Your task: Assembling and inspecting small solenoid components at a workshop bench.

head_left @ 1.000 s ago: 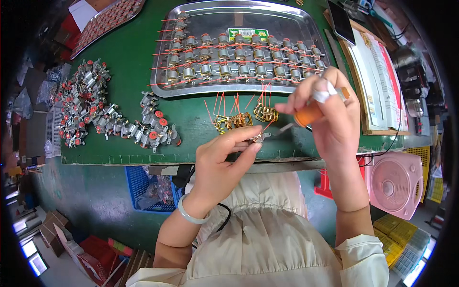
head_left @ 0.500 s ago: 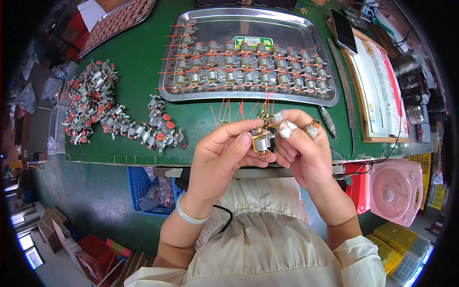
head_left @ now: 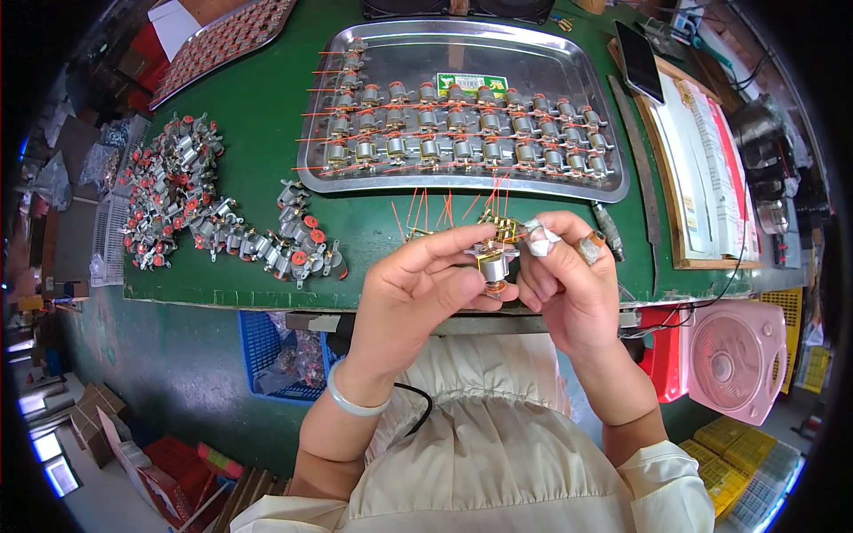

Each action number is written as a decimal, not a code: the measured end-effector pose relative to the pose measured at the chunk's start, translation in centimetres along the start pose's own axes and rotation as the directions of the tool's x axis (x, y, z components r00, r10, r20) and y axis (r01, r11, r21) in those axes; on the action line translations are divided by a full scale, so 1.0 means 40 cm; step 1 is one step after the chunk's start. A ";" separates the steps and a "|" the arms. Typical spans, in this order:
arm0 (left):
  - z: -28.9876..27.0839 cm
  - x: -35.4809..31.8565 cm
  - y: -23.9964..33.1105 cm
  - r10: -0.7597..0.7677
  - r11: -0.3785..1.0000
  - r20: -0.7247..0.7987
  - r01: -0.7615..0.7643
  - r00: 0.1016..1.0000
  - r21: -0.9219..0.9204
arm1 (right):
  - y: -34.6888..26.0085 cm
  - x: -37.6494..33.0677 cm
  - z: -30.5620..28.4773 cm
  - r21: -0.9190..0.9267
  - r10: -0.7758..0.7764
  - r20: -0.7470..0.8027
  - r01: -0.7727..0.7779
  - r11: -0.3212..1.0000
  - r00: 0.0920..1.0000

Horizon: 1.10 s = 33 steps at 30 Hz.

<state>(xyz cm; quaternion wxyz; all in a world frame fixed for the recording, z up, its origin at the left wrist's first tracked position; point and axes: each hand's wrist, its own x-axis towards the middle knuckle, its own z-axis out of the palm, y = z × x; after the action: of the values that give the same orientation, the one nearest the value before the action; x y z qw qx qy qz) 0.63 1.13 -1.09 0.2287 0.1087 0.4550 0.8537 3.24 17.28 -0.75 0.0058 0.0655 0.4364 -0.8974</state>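
Holding a silver motor (head_left: 494, 270), hands (head_left: 398, 282) half-curled

Right side: a flat brown wooden board (head_left: 715, 263) bears white printed paper sheets (head_left: 706, 169); a black rectangular smartphone (head_left: 639, 62) overlaps its upper left part. Below, a pink square plastic fan (head_left: 736, 360) with a round grille is positioned just beside a bright red object (head_left: 665, 342), kind undetermined. Lower right: yellow latticed plastic crates (head_left: 729, 462). Left of centre: a blue perforated plastic basket (head_left: 256, 355), containing bagged items. Lower left: a brown cardboard box (head_left: 99, 417).
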 end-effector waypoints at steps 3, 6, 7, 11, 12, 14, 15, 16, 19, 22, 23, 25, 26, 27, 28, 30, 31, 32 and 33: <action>-0.005 0.000 -0.004 0.028 0.997 0.002 -0.028 1.000 0.075 | -0.024 -0.002 0.004 -0.154 0.020 -0.035 -0.025 0.988 0.999; -0.006 -0.002 -0.002 0.046 0.995 -0.036 -0.042 0.998 0.092 | -0.039 -0.005 -0.003 -0.425 -0.134 0.005 0.123 0.897 0.991; -0.006 -0.002 -0.002 0.070 0.993 -0.054 -0.064 0.996 0.102 | -0.051 -0.003 -0.023 -0.603 -0.152 0.027 0.137 0.786 0.988; -0.004 0.003 -0.003 0.109 0.992 -0.097 -0.102 0.989 0.076 | -0.077 -0.012 -0.057 -0.501 -0.103 -0.038 0.070 0.863 0.994; -0.003 0.003 -0.003 0.109 0.993 -0.120 -0.113 0.987 -0.029 | -0.072 -0.019 -0.050 -0.502 -0.100 -0.032 0.071 0.862 0.994; 0.001 0.005 -0.002 0.112 0.982 -0.145 -0.131 0.983 -0.133 | -0.057 -0.044 -0.006 -0.281 -0.215 0.024 0.213 0.936 0.976; 0.006 0.007 0.000 0.089 0.968 -0.175 -0.126 0.981 -0.219 | -0.050 -0.054 -0.002 -0.298 -0.192 0.080 0.208 0.932 0.978; 0.011 0.008 0.002 0.063 0.945 -0.202 -0.123 0.977 -0.304 | -0.031 -0.060 -0.007 -0.469 -0.266 0.128 0.294 0.833 0.956; 0.023 0.012 0.007 0.057 0.922 -0.244 -0.145 0.968 -0.358 | -0.016 -0.032 0.002 -0.684 -0.496 0.488 0.668 0.293 0.718; 0.027 0.015 0.006 0.055 0.918 -0.289 -0.162 0.956 -0.362 | -0.001 -0.028 0.008 -0.697 -0.558 0.566 0.713 0.069 0.607; 0.028 0.016 0.004 0.055 0.918 -0.289 -0.162 0.956 -0.362 | 0.003 -0.028 0.015 -0.701 -0.568 0.567 0.712 0.047 0.596; 0.028 0.020 0.001 0.068 0.934 -0.311 -0.170 0.948 -0.315 | 0.007 -0.031 0.013 -0.716 -0.552 0.582 0.698 0.002 0.598; 0.030 0.022 -0.001 0.068 0.934 -0.309 -0.170 0.949 -0.315 | 0.010 -0.031 0.010 -0.729 -0.534 0.594 0.683 -0.043 0.601; 0.031 0.024 -0.001 0.072 0.938 -0.321 -0.173 0.944 -0.299 | 0.015 -0.030 0.009 -0.730 -0.535 0.594 0.682 -0.044 0.601; 0.032 0.026 -0.002 0.077 0.943 -0.333 -0.177 0.940 -0.282 | 0.021 -0.029 0.009 -0.737 -0.552 0.553 0.676 0.027 0.624; 0.033 0.027 -0.003 0.100 0.948 -0.348 -0.195 0.932 -0.250 | 0.025 -0.036 0.017 -0.739 -0.566 0.510 0.666 0.096 0.648; 0.033 0.028 -0.003 0.123 0.952 -0.362 -0.213 0.924 -0.218 | 0.024 -0.050 0.024 -0.731 -0.462 0.260 0.485 0.479 0.848; 0.032 0.027 -0.004 0.124 0.953 -0.362 -0.213 0.924 -0.217 | 0.021 -0.058 0.030 -0.592 -0.242 0.036 0.216 0.776 0.969; 0.030 0.025 -0.004 0.142 0.950 -0.367 -0.231 0.920 -0.212 | 0.010 -0.055 0.023 -0.492 -0.059 0.029 0.066 0.868 0.998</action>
<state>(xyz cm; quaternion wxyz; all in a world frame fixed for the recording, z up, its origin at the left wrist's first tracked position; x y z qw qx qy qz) 0.28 2.58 -0.56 0.0739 -0.0302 0.3639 0.9280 5.32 16.18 -0.24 -0.0037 0.0418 0.6526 -0.7566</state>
